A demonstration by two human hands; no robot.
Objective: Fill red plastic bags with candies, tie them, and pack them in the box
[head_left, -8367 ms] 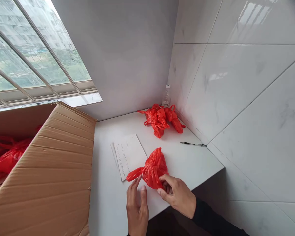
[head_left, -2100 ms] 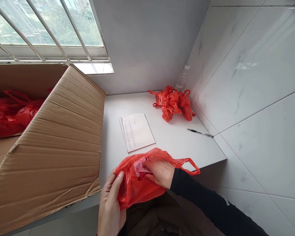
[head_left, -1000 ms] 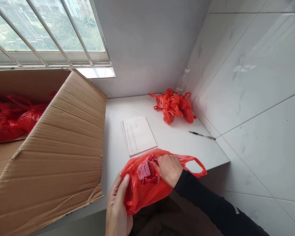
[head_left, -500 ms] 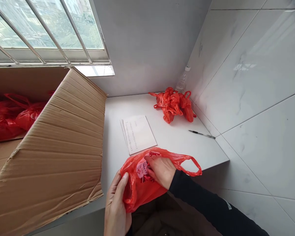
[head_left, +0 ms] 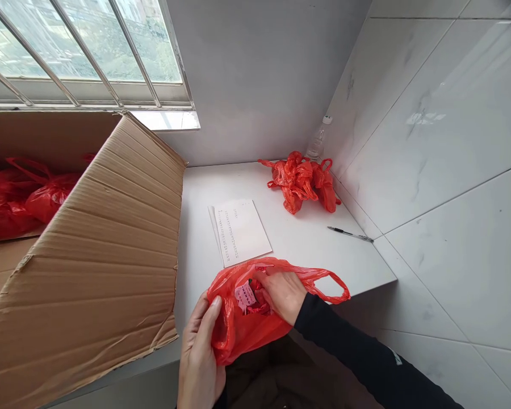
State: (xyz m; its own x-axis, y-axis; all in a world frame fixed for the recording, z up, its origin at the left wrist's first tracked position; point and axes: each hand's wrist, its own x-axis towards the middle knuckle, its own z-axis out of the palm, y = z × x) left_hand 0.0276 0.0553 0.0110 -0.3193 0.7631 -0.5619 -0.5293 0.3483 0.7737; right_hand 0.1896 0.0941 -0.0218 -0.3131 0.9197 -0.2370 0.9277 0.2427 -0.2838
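A red plastic bag (head_left: 247,335) hangs open at the near edge of the white table. My left hand (head_left: 202,346) grips the left side of its mouth, thumb on top. Inside lie small pink and red printed packets (head_left: 244,295). My right hand (head_left: 283,292) reaches into the bag's mouth among the packets. Its fingertips are partly hidden, and whether they pinch a packet cannot be made out. One handle loop of the bag sticks out to the right, beyond my right wrist.
On the white table (head_left: 204,182) lie printed paper sheets (head_left: 242,233), a pen (head_left: 350,233) and crumpled red plastic bags (head_left: 300,179). A clear bottle (head_left: 318,141) stands in the back corner. To the left, an open cardboard box (head_left: 111,244) holds tied red bags (head_left: 51,196).
My right hand has shifted slightly to the right inside the bag, uncovering more of the packets. My left hand keeps its grip on the bag. The view has tilted very slightly.
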